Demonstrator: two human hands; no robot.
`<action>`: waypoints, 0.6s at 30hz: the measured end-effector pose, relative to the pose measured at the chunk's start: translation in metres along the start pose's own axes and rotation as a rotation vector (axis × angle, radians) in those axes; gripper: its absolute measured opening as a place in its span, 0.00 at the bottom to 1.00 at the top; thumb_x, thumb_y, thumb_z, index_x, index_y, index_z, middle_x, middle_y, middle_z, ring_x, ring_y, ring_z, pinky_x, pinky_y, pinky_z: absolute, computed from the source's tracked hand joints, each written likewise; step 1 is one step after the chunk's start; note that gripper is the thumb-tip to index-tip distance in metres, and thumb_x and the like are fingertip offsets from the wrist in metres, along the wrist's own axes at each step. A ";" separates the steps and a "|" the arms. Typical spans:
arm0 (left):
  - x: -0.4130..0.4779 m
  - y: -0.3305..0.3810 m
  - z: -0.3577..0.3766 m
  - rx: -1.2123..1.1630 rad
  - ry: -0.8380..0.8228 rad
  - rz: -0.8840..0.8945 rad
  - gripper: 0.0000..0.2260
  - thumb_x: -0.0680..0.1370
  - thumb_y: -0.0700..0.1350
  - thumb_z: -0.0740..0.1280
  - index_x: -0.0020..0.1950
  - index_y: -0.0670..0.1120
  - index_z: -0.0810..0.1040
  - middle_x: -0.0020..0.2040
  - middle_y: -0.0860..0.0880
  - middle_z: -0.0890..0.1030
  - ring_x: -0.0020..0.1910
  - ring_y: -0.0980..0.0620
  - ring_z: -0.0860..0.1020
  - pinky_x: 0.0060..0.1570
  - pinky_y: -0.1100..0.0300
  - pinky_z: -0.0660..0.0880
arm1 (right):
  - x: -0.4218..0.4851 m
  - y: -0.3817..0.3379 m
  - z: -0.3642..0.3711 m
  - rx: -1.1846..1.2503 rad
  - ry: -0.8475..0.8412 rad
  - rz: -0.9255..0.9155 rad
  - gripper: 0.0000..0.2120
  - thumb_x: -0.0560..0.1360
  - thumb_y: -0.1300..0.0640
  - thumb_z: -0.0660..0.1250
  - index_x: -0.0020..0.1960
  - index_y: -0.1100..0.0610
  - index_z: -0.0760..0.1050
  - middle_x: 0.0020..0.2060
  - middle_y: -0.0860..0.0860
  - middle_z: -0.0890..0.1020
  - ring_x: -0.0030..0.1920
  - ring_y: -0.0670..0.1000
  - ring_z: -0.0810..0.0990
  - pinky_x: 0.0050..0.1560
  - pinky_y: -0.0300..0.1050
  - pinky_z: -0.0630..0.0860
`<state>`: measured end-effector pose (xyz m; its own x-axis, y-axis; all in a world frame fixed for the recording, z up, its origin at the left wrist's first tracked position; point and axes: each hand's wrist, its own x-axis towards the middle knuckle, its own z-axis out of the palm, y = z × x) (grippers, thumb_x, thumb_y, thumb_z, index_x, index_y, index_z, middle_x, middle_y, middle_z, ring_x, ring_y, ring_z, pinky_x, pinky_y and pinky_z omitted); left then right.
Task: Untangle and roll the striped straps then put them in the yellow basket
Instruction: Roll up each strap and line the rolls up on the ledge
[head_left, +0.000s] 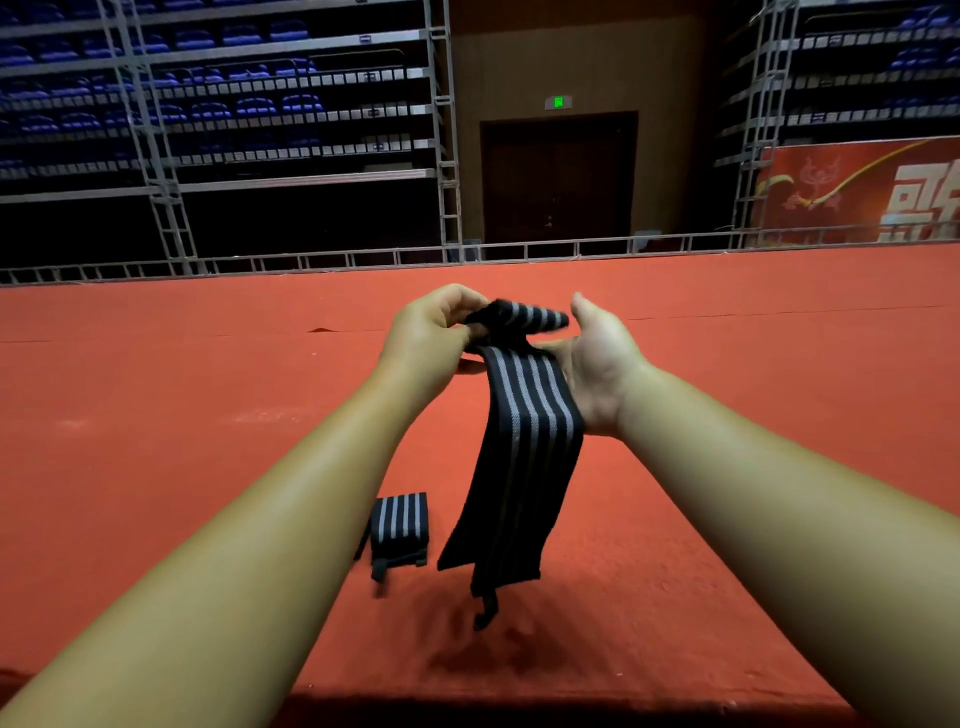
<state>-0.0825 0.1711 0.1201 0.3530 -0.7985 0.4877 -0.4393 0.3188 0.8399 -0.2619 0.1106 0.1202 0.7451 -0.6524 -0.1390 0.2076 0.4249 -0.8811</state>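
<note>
Fabric bunched at the top of the striped strap (524, 441) hides just how the left hand (431, 338) pinches it. The right hand (602, 364) lies flat-palmed beneath, thumb up, fingertips lost behind the band, whose blurred tail hangs above the red tabletop (156, 389). A rolled strap (399, 522) lies just left of it, near the front edge — the red runs wide, back to a metal rail (519, 254).
</note>
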 end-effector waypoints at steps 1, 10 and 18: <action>0.000 0.001 -0.003 -0.001 -0.021 0.014 0.16 0.81 0.26 0.63 0.52 0.45 0.83 0.51 0.46 0.89 0.49 0.48 0.87 0.45 0.53 0.87 | -0.001 0.000 0.000 0.014 -0.015 -0.011 0.48 0.82 0.24 0.48 0.70 0.69 0.76 0.63 0.67 0.84 0.63 0.64 0.85 0.63 0.58 0.80; 0.002 -0.002 -0.022 0.016 -0.205 0.039 0.20 0.78 0.23 0.67 0.49 0.47 0.89 0.60 0.49 0.88 0.62 0.54 0.86 0.62 0.58 0.82 | 0.002 0.005 -0.003 -0.120 -0.030 -0.053 0.32 0.82 0.36 0.66 0.69 0.63 0.82 0.56 0.60 0.87 0.52 0.59 0.87 0.58 0.55 0.81; -0.014 -0.003 -0.003 -0.357 -0.075 -0.354 0.19 0.89 0.54 0.60 0.74 0.43 0.76 0.67 0.44 0.83 0.61 0.41 0.86 0.58 0.44 0.85 | 0.026 0.010 0.002 -0.285 0.214 -0.321 0.11 0.86 0.56 0.63 0.65 0.54 0.79 0.53 0.55 0.86 0.51 0.56 0.86 0.53 0.52 0.83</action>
<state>-0.0837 0.1822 0.1113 0.3629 -0.9196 0.1504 0.0115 0.1658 0.9861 -0.2388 0.0991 0.1086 0.5181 -0.8498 0.0973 0.2018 0.0109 -0.9794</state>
